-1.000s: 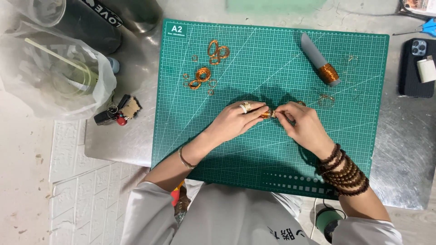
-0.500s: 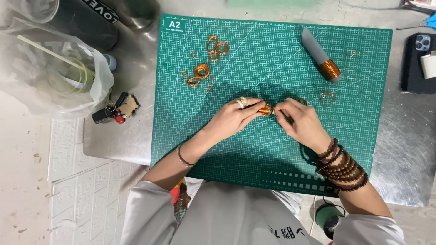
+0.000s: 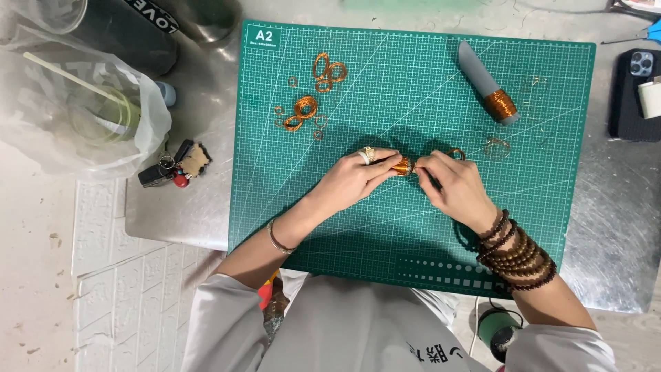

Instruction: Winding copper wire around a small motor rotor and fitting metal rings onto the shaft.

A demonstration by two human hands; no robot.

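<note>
Both hands meet mid-mat, the left hand [image 3: 358, 176] pinching a small copper wire coil [image 3: 402, 166] at its fingertips while the right hand [image 3: 454, 186], closed beside it, seems to be winding wire, work that needs steady tension.

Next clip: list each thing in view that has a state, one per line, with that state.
Left hand: fingertips pinching the small copper wire coil.
Right hand: fingertips at the coil's other end.
Small copper wire coil: held between both hands, just above the cutting mat.
Wire spool: lying on its side, partly wound.
Copper rings: loose, scattered on the mat.
Phone: face down.
Plastic bag: open, cup inside.
Keys: lying beside the mat.
</note>
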